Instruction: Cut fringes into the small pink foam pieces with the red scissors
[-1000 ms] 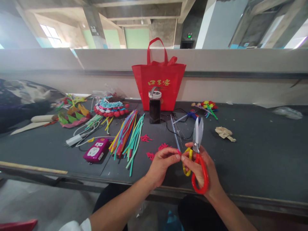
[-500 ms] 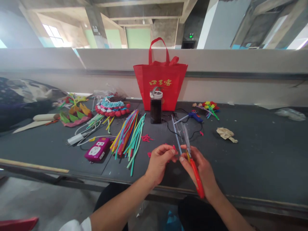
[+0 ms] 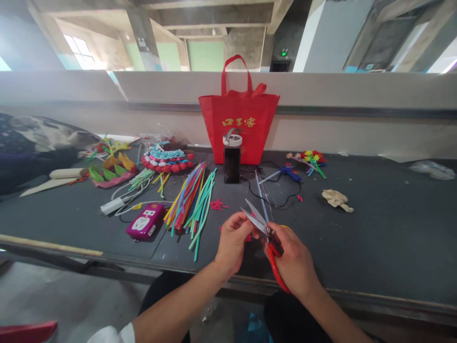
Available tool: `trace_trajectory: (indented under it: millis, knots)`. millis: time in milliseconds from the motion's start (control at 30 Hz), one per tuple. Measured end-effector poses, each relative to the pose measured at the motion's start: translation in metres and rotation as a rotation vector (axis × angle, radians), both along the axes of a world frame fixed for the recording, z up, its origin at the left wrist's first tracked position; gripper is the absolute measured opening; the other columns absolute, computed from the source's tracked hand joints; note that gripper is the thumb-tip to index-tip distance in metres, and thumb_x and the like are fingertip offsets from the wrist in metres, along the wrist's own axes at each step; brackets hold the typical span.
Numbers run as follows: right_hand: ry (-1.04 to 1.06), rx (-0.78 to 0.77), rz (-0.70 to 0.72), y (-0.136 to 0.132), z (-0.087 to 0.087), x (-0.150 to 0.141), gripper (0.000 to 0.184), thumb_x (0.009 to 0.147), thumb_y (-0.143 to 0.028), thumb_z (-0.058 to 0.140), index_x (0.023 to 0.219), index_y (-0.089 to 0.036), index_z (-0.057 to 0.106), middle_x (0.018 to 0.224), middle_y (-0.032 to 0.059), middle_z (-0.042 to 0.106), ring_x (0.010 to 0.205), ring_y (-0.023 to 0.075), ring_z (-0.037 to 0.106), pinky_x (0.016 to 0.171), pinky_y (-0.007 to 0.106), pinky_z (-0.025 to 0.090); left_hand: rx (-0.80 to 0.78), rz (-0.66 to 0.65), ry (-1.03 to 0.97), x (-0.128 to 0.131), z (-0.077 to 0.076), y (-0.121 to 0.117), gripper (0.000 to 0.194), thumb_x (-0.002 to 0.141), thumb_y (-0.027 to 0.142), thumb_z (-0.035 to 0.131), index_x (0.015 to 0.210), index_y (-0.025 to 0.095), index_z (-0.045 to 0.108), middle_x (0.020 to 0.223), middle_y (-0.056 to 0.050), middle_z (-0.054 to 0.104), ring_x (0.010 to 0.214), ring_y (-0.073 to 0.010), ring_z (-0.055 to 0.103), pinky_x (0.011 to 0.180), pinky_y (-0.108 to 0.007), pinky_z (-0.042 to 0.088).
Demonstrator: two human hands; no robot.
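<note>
My right hand point(image 3: 297, 259) grips red-handled scissors point(image 3: 276, 269), whose blades stand apart and point up and left. My left hand point(image 3: 231, 245) is closed in a pinch, its fingertips beside the blades, on a small pink-red piece point(image 3: 253, 215). That piece shows between the blades; its full shape is hidden. Several similar pink-red pieces point(image 3: 217, 205) lie on the dark table beyond my left hand, with more partly hidden under the fingers. Left of my hands lies a bundle of coloured pipe cleaners point(image 3: 187, 200).
A red bag point(image 3: 237, 109) stands at the back, with a bottle point(image 3: 232, 139) and a black phone point(image 3: 232, 166) before it. A blue glue gun point(image 3: 291, 173) with its cord lies right of them. A purple box point(image 3: 145, 222) and finished-looking craft flowers point(image 3: 167, 159) are at left.
The scissors have swung from upright to leaning left, and their open blades have come to the piece at my left fingertips. My right hand has turned over the handles.
</note>
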State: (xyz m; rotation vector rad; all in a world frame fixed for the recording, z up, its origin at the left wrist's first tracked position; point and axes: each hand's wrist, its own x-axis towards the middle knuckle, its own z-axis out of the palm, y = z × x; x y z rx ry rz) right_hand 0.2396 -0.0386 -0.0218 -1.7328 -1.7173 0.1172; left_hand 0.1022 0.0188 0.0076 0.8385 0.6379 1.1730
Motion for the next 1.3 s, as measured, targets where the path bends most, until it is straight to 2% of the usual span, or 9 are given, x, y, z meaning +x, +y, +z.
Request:
trace_trajectory:
  millis: [367,633,867,1100,1300]
  knots:
    - [0.022,-0.017,-0.001,0.0,-0.001,0.0,0.036,0.084,-0.02,0.053,0.12,-0.023,0.059,0.107,0.0065,0.068,0.097,0.0231,0.065,0.081,0.035,0.052,-0.013,0.025,0.001,0.0,-0.004,0.002,0.011,0.075,0.023,0.072,0.075,0.016,0.063,0.064,0.002,0.064,0.054,-0.0072,0.054,0.055,-0.019,0.041]
    - [0.088,-0.052,0.01,-0.002,0.006,-0.003,0.03,0.088,-0.026,0.052,0.116,-0.026,0.059,0.093,0.0012,0.072,0.078,0.0176,0.068,0.071,0.028,0.05,-0.017,0.01,0.023,-0.003,0.0,0.0,0.015,0.074,0.026,0.073,0.078,0.015,0.065,0.068,-0.001,0.067,0.053,-0.0072,0.054,0.054,-0.02,0.041]
    - [0.031,-0.028,0.009,-0.001,0.003,-0.001,0.037,0.084,-0.024,0.055,0.121,-0.025,0.056,0.115,0.0045,0.067,0.102,0.0214,0.064,0.086,0.034,0.05,-0.022,0.016,-0.001,-0.001,0.0,0.002,0.007,0.074,0.019,0.07,0.073,0.016,0.063,0.062,0.002,0.063,0.052,-0.0068,0.053,0.054,-0.019,0.041]
    - [0.082,-0.059,0.017,-0.001,0.005,0.0,0.034,0.085,-0.025,0.053,0.119,-0.025,0.059,0.104,0.0033,0.07,0.09,0.02,0.067,0.078,0.031,0.051,-0.013,0.001,0.0,-0.002,0.0,0.001,0.01,0.075,0.022,0.071,0.075,0.016,0.064,0.067,0.0,0.066,0.052,-0.0066,0.053,0.054,-0.019,0.041]
    - [0.163,-0.067,0.059,-0.004,0.012,-0.001,0.027,0.086,-0.026,0.054,0.112,-0.025,0.063,0.084,-0.0009,0.072,0.066,0.0146,0.065,0.064,0.025,0.048,-0.003,0.003,0.017,-0.003,0.001,0.002,0.013,0.074,0.025,0.073,0.077,0.015,0.066,0.068,-0.001,0.067,0.054,-0.0081,0.054,0.056,-0.021,0.042]
